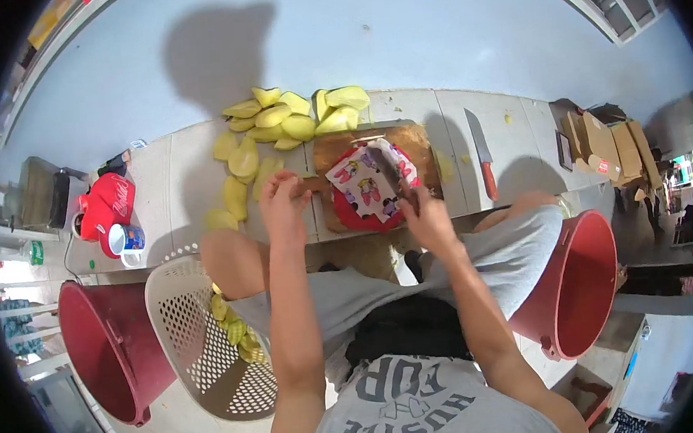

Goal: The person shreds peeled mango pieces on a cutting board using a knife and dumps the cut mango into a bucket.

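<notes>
My right hand [430, 219] is closed around the handle of a knife [388, 166], whose dark blade lies over a cartoon-printed cloth [367, 185]. Under the cloth is a red round thing [354, 210], resting on a worn wooden cutting board [409, 137]. My left hand [280, 195] is at the board's left side with its fingers bent together. A brown, handle-like piece [311, 185] shows beside those fingers; whether they grip it is hard to tell. Peeled yellow-green fruits [269, 126] are piled on the counter behind and left of the board.
A second knife [482, 156] with a red handle lies right of the board. A white perforated basket [181, 306] holding fruit pieces stands below left. Red tubs stand at the left [108, 342] and right [584, 281]. A blue-white cup [128, 239] is at the counter's left.
</notes>
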Demonstrator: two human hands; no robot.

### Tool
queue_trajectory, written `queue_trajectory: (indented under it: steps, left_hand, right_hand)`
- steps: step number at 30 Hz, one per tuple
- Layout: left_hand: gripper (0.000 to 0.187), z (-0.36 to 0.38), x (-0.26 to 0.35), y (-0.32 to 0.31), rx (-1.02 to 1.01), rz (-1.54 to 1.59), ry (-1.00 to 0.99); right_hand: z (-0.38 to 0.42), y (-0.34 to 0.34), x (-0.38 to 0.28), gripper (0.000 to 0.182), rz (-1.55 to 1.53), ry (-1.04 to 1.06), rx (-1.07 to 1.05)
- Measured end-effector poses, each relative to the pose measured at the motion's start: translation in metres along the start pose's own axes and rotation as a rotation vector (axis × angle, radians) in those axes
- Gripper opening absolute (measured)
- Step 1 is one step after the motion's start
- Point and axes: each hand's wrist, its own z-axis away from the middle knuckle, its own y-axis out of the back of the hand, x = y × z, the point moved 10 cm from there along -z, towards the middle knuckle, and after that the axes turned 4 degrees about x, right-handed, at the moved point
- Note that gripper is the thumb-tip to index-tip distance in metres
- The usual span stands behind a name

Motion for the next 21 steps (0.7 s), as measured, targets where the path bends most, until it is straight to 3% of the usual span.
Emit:
queue_trajectory:
  steps: [4,6,7,9,10,12,18,21]
  left_hand:
    - [0.03,-0.031,0.033,0.012,0.135,-0.094,-0.077]
    - [0.034,-0.071,0.046,0.022,0.198,-0.414,-0.302]
    - [0.034,-0.087,0.043,0.022,0.201,-0.422,-0.3]
    - [0.043,-0.109,0.054,-0.015,0.114,-0.992,-0.54]
    - [0.043,-0.117,0.052,-0.022,0.11,-1.0,-0.54]
    - [0.052,-0.115,0.065,-0.063,0.218,-1.53,-0.918]
    - [0.051,-0.17,0.049,-0.082,-0.039,-1.686,-0.931]
    - [0.045,-0.158,0.056,-0.081,0.035,-1.545,-0.863]
  right_hand:
    - [0.011,-0.036,0.01,0.032,0.104,-0.137,-0.159]
    - [0.012,-0.042,0.012,0.035,0.139,-0.124,-0.197]
    - [0.011,-0.041,0.01,0.034,0.111,-0.101,-0.183]
    - [0.004,-0.038,0.012,0.034,0.076,-0.077,-0.165]
    - [0.005,-0.038,0.015,0.033,0.071,-0.068,-0.172]
    - [0.0,-0.034,0.02,0.032,0.062,-0.058,-0.17]
    - [-0.004,-0.032,0.023,0.032,-0.05,-0.071,-0.22]
    - [-0.005,-0.028,0.028,0.035,-0.106,-0.106,-0.224]
